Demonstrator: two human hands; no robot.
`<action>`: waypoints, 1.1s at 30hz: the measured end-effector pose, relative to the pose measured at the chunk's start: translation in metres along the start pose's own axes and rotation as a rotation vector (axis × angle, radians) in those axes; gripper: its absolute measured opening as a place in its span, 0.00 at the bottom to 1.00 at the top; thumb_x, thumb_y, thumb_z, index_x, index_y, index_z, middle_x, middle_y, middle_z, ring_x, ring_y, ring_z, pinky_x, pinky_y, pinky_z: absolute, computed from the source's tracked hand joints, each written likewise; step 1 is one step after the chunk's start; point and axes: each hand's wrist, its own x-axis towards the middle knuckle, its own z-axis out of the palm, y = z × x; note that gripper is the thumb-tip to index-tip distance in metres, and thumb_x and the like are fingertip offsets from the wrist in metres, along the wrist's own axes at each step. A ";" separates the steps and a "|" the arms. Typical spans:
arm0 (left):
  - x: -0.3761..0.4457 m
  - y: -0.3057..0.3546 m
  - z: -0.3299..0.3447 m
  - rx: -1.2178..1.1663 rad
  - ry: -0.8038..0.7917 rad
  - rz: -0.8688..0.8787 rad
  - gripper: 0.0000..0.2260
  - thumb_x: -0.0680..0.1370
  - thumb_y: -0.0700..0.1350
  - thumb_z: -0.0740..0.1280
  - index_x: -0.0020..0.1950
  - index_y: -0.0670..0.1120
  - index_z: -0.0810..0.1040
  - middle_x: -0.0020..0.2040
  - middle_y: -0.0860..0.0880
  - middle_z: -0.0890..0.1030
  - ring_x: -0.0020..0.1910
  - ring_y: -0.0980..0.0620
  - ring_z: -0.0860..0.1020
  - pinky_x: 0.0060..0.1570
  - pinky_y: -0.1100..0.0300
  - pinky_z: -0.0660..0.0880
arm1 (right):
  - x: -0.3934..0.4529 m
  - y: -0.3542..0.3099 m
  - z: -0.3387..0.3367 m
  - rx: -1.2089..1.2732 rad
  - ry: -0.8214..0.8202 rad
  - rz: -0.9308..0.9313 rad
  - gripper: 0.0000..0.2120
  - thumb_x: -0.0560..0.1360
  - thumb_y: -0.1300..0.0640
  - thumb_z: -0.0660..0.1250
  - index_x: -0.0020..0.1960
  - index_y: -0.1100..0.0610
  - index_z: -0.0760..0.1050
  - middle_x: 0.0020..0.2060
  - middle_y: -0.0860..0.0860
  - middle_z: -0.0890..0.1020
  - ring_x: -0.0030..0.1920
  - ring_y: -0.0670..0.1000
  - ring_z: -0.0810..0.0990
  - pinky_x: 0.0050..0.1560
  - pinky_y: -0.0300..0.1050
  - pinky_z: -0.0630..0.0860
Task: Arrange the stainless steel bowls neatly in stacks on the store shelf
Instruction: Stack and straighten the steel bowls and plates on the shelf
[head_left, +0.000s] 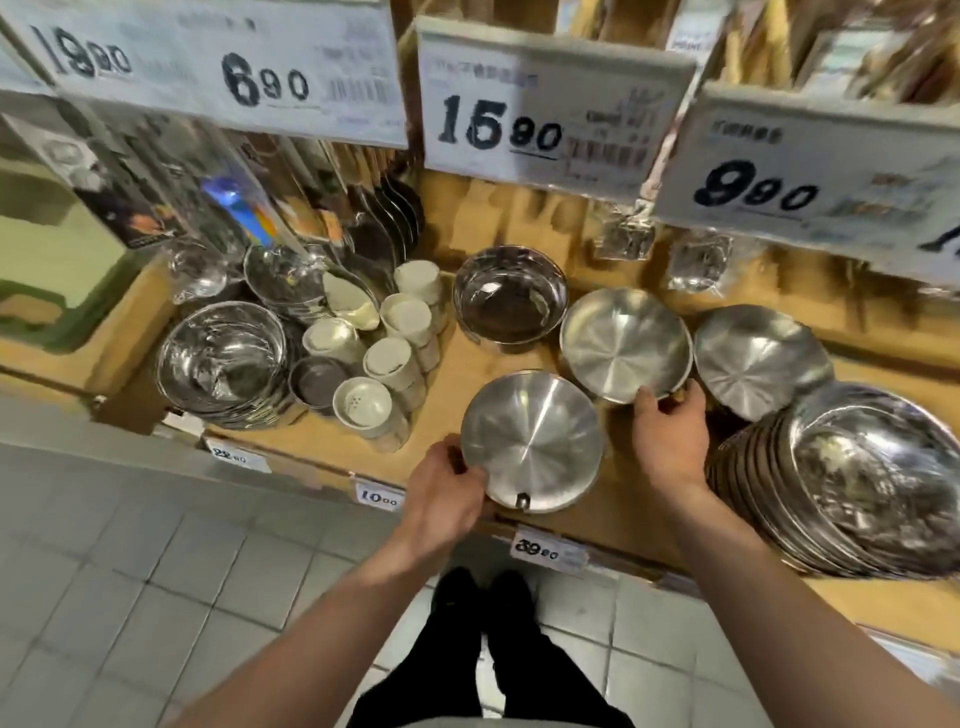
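At the shelf's front edge the left hand pinches the near bowl by its left rim, while the right hand grips the middle bowl just behind, so stacking runs front-to-back.

Silver bowls, tan wood shelf, white cups.

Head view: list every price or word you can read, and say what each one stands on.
"1990": hanging tag, top left
"690": same upper rail
"1580": centre hanging tag
"980": right hanging tag
"2200": shelf-edge label
"1000": shelf-edge label
"3900": shelf-edge label
Small print and barcodes: too blurred to read.
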 end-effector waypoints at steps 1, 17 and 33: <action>0.001 -0.001 -0.002 -0.002 0.001 -0.021 0.17 0.73 0.49 0.64 0.60 0.44 0.79 0.51 0.45 0.85 0.49 0.42 0.84 0.51 0.40 0.82 | 0.000 0.000 0.001 0.004 0.017 0.013 0.25 0.81 0.54 0.66 0.75 0.57 0.67 0.68 0.56 0.78 0.69 0.60 0.74 0.66 0.46 0.67; -0.001 -0.016 -0.030 -0.092 -0.032 -0.078 0.26 0.68 0.51 0.62 0.65 0.46 0.73 0.57 0.43 0.83 0.48 0.40 0.86 0.50 0.41 0.83 | -0.006 0.002 -0.002 0.355 0.001 0.374 0.03 0.78 0.59 0.69 0.47 0.56 0.76 0.51 0.56 0.82 0.48 0.55 0.84 0.38 0.44 0.85; 0.010 -0.014 -0.029 -0.068 -0.054 -0.023 0.10 0.83 0.42 0.62 0.64 0.48 0.75 0.51 0.50 0.83 0.48 0.46 0.85 0.49 0.49 0.85 | -0.082 -0.011 -0.030 0.507 -0.038 0.218 0.14 0.77 0.66 0.67 0.59 0.54 0.72 0.53 0.57 0.83 0.41 0.54 0.86 0.39 0.44 0.83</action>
